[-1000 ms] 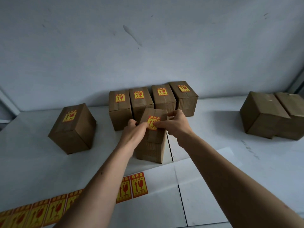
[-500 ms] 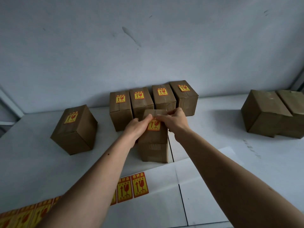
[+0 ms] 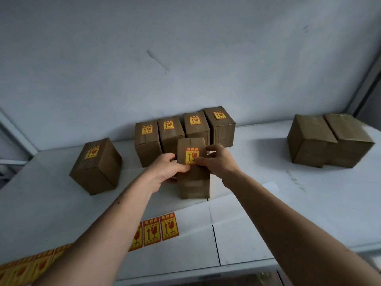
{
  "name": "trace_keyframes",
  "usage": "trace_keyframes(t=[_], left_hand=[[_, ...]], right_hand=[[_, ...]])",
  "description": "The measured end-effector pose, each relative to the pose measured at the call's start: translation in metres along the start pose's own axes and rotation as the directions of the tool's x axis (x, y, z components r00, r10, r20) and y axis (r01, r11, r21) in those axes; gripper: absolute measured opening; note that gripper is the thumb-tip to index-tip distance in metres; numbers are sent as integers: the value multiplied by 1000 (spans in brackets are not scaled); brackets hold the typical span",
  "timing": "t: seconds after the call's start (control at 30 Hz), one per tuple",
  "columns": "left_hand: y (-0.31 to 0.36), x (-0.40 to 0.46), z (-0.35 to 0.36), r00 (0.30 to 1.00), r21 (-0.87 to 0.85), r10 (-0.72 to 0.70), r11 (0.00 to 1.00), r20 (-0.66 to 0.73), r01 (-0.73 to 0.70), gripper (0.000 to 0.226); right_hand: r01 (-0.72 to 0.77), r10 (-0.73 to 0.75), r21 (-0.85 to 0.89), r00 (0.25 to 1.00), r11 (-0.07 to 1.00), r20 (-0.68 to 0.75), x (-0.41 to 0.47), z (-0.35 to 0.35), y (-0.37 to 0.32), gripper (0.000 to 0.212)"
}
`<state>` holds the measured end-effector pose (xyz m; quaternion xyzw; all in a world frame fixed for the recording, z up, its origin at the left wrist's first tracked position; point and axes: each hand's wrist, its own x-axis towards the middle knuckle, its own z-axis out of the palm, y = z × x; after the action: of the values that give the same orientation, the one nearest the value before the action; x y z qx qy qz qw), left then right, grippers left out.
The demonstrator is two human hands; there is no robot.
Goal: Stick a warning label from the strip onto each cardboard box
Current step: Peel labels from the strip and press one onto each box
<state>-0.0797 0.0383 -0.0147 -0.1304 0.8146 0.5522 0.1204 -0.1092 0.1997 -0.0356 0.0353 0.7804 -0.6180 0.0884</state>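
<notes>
Both hands, left hand (image 3: 165,170) and right hand (image 3: 219,161), grip the center box (image 3: 193,182), thumbs pressing its warning label (image 3: 191,155); 4 labelled boxes (image 3: 183,129) at 12 o'clock.

box (image 3: 193,182) before four-box row (image 3: 183,129), strip (image 3: 152,232) nearer, perhaps overhanging

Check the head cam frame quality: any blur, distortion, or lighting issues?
Head view: dim, flat lighting, soft shadow left of the unlabelled boxes; wide-angle bowing along the table edge and wall corners; label strip smears toward the lower left; both hands, left and right, and the label on the centre box stay reasonably sharp; no glare.
</notes>
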Motion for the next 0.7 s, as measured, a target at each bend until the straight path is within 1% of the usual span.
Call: trace_keyframes(t=[0.13, 0.17, 0.23, 0.33, 0.4, 0.43, 0.57, 0.63, 0.7], left_hand=[[30, -5, 38, 988, -48, 156, 987, 12, -155, 61], [40, -6, 51, 982, -60, 189, 981, 25, -187, 69], [57, -5, 77, 965, -36, 248, 969, 83, -246, 81], [73, 5, 113, 938, 35, 307, 948, 162, -316, 90], [78, 19, 134, 931, 95, 321, 935, 176, -341, 88], [79, 27, 144, 928, 137, 331, 925, 168, -355, 84], [79, 69, 169, 914, 305, 394, 863, 96, -404, 66], [80, 86, 176, 883, 440, 469, 787, 25, -431, 54], [85, 98, 181, 802, 610, 597, 644, -22, -462, 36]], right_hand=[[87, -71, 81, 981, 993, -182, -12, -47, -4, 42], [96, -75, 81, 970, 992, -233, -14, -64, -3, 41], [107, -85, 61, 954, 992, -287, -18, -95, 2, 51], [122, -105, 68, 970, 990, -219, -20, -136, 12, 71], [114, -109, 18, 979, 993, -175, -14, -158, 21, 76], [111, -109, -1, 979, 994, -171, -8, -166, 25, 75], [113, -130, -83, 961, 990, -243, 21, -182, 38, 54], [113, -151, -141, 940, 984, -305, 38, -185, 39, 52], [105, -173, -193, 906, 976, -387, 59, -185, 38, 47]])
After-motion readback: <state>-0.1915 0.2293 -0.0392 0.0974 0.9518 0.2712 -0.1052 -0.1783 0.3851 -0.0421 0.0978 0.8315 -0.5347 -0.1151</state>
